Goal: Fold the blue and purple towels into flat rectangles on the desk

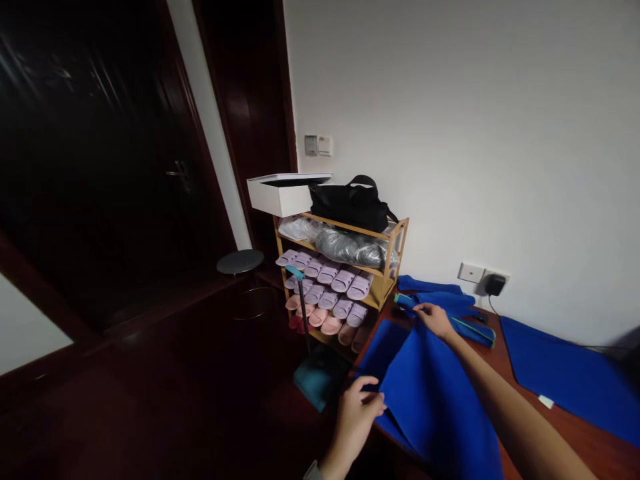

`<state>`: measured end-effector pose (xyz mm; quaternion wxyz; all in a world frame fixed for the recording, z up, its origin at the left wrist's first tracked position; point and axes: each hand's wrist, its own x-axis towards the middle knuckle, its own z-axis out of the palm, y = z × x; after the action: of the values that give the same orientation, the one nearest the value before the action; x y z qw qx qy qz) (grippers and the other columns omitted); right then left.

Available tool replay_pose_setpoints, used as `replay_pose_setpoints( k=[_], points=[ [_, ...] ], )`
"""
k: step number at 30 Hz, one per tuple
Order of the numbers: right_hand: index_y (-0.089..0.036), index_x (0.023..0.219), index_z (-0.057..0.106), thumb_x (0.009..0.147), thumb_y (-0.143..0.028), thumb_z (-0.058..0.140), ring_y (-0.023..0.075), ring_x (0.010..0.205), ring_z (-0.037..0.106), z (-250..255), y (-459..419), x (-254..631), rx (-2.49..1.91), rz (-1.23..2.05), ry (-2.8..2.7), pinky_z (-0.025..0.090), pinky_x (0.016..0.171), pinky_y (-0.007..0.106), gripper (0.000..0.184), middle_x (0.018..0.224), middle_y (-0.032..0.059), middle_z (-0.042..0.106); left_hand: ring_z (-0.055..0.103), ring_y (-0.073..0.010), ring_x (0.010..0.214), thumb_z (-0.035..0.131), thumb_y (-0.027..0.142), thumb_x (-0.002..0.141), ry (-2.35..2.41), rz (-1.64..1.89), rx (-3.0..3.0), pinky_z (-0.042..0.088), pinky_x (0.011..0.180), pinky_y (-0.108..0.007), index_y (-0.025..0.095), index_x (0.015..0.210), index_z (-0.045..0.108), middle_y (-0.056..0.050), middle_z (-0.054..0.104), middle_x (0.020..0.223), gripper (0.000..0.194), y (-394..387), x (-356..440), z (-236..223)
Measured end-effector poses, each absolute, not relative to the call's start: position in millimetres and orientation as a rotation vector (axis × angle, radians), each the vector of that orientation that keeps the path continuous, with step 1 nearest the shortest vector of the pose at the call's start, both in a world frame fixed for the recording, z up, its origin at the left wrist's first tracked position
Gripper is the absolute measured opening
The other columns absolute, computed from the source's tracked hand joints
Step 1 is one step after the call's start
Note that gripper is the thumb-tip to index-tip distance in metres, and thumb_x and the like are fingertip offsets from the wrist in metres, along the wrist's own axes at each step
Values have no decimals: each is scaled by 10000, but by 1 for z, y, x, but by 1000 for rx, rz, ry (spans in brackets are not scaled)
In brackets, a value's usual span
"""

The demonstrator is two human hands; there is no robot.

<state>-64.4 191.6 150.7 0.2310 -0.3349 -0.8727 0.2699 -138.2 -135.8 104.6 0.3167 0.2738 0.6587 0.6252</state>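
A bright blue cloth (430, 393) lies draped over the near corner of a reddish wooden table (575, 440). My left hand (357, 413) pinches the cloth's near edge at the table's side, fingers closed on it. My right hand (435, 319) reaches across to the cloth's far end, fingers curled on the fabric there. Just beyond it sits a bundle of more blue cloth (440, 301) with a teal trim.
Another blue cloth (570, 373) lies flat on the table's right side, below a wall socket with a black plug (495, 285). A wooden shoe rack (340, 280) with several slippers, a black bag (350, 200) and a white box (285, 192) stands left. A round stool (240, 262) and dark door (100, 167) are further left.
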Motion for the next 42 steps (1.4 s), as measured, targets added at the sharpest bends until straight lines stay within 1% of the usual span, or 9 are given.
replay_pose_setpoints(
  k=[5, 11, 15, 20, 23, 28, 31, 34, 42],
  points=[
    [-221, 934, 777, 801, -158, 582, 231, 987, 716, 122, 179, -150, -746, 720, -2656, 517, 940, 321, 244, 1045, 51, 785, 729, -208, 732, 601, 275, 825, 2130, 1470, 864, 523, 673, -286, 224, 813, 675, -22, 737, 748, 90, -155, -186, 75],
    [-229, 953, 761, 797, -125, 608, 233, 1092, 668, 85, 180, -189, -609, 683, -2845, 459, 1018, 318, 243, 1070, 54, 772, 674, -249, 913, 550, 191, 834, 2581, 1200, 1069, 520, 864, -374, 251, 816, 669, -46, 691, 915, 135, -163, -193, 50],
    [-222, 1046, 742, 830, -179, 623, 252, 1159, 617, 65, 182, -192, -657, 640, -2849, 416, 1070, 352, 250, 1153, 72, 737, 668, -263, 914, 533, 261, 904, 2648, 1150, 1096, 531, 860, -394, 257, 839, 669, -64, 678, 934, 151, -162, -192, 33],
    [-196, 1077, 711, 905, -219, 569, 251, 1133, 616, 54, 181, -184, -749, 596, -2812, 428, 1043, 357, 224, 1178, 113, 705, 681, -267, 963, 523, 306, 924, 2628, 1229, 1101, 552, 873, -391, 253, 1024, 713, -87, 693, 1025, 221, -162, -196, 25],
    [-196, 1041, 696, 911, -214, 570, 237, 1076, 642, 56, 178, -176, -767, 604, -2785, 458, 986, 335, 182, 1122, 113, 719, 681, -271, 972, 525, 293, 917, 2597, 1264, 1110, 556, 883, -404, 250, 961, 730, -92, 698, 1028, 214, -162, -198, 25],
    [-203, 1131, 690, 941, -241, 530, 244, 1115, 661, 86, 169, -152, -651, 644, -2695, 481, 1011, 363, 251, 1158, 114, 732, 682, -257, 945, 544, 197, 853, 2547, 1288, 1151, 556, 887, -392, 245, 874, 723, -75, 693, 962, 187, -158, -201, 26],
    [-194, 1111, 722, 970, -326, 507, 264, 1138, 663, 120, 161, -124, -529, 646, -2646, 488, 1040, 396, 289, 1161, 129, 735, 677, -273, 1027, 588, 199, 816, 2573, 1298, 1128, 542, 946, -410, 227, 979, 748, -97, 700, 1057, 230, -158, -204, 26],
    [-224, 1067, 743, 993, -414, 493, 257, 1080, 686, 161, 149, -80, -440, 633, -2599, 518, 1000, 389, 323, 1107, 108, 748, 661, -297, 1105, 630, 186, 767, 2619, 1252, 1138, 506, 1007, -441, 228, 867, 763, -111, 702, 1155, 172, -158, -207, 35],
    [-254, 1041, 743, 986, -542, 524, 244, 1010, 703, 256, 119, 79, -376, 541, -2407, 550, 940, 390, 366, 1055, 84, 759, 733, -232, 777, 642, 279, 746, 2200, 1493, 1167, 559, 744, -315, 228, 743, 677, -30, 760, 745, 62, -144, -183, 132]
  ],
)
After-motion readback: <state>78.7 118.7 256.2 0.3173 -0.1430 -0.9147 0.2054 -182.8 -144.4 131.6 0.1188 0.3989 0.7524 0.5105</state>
